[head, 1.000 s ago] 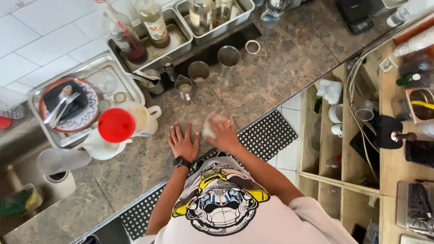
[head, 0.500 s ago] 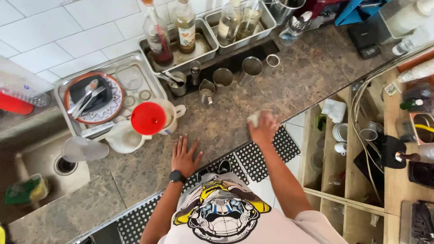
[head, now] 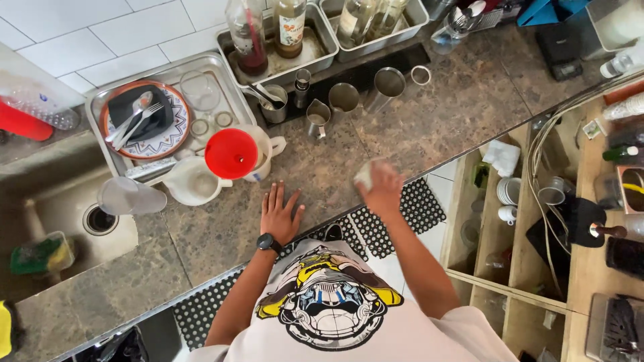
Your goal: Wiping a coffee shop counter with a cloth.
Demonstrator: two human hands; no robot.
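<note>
Where the mottled stone counter (head: 429,127) runs across the view, a person leans over it from below. Steel sink (head: 64,201) at far left. Metal tray (head: 228,100) behind, holding a patterned plate (head: 164,131) with cutlery. Red funnel (head: 231,153) sits in a white jug (head: 265,151); a second white jug (head: 194,182) just beside it. Steel cups (head: 343,97) stand further back.

Left hand (head: 280,214), watch on the wrist, lies flat on the counter, fingers spread and released, holding nothing. Right hand (head: 382,188) presses down on a small white cloth (head: 363,175), fingers curled over it, grasping it. Cloth rests on the counter near its front edge, right of the left hand, partly hidden under the fingers.
</note>
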